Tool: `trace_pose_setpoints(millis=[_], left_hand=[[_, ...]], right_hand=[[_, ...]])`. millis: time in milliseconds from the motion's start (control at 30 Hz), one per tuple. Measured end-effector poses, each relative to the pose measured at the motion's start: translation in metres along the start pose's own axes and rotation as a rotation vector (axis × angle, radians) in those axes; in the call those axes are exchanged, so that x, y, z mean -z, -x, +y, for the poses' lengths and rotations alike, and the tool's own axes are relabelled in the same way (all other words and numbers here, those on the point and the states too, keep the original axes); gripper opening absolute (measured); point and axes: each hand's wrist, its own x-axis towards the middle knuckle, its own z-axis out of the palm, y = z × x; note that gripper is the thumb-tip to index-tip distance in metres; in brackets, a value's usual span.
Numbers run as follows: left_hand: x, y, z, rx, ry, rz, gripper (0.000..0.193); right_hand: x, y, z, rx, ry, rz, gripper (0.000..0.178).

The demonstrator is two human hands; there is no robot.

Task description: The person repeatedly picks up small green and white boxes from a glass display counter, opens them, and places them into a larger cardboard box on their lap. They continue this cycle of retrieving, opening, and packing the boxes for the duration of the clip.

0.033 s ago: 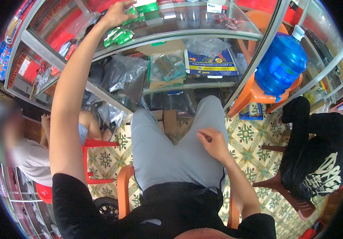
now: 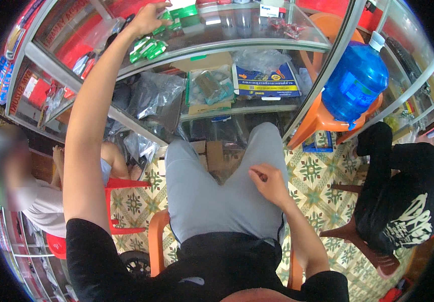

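Observation:
My left hand (image 2: pixel 149 20) is stretched far forward onto the glass shelf (image 2: pixel 247 38) of a display case. Its fingers are spread over small green packets, and I cannot make out a firm hold on any of them. Just nearer than the hand lie several more green packets (image 2: pixel 148 49) in a loose row. A green and white box (image 2: pixel 183 11) stands right beside the fingertips. On my right thigh rests my right hand (image 2: pixel 271 183), its fingers loosely curled with nothing visible in them.
Below the glass are an opened carton (image 2: pixel 210 105) with plastic-wrapped parts and a blue and yellow box (image 2: pixel 266 80). A blue water jug (image 2: pixel 355 83) sits on an orange chair (image 2: pixel 305 118) at right. One person (image 2: pixel 50 201) sits at left, another in black (image 2: pixel 403 201) at right.

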Motion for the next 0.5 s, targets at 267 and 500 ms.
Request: trace_pose_setpoints(millis=[267, 500], left_hand=[[-0.017, -0.046, -0.024, 0.116, -0.083, -0.288, 0.064], [-0.016, -0.047, -0.037, 0.166, 0.085, -0.421, 0.066]], right_hand=[[0.001, -0.009, 0.015, -0.057, -0.063, 0.014, 0.016], [0.002, -0.009, 0.015, -0.101, -0.099, 0.012, 0.015]])
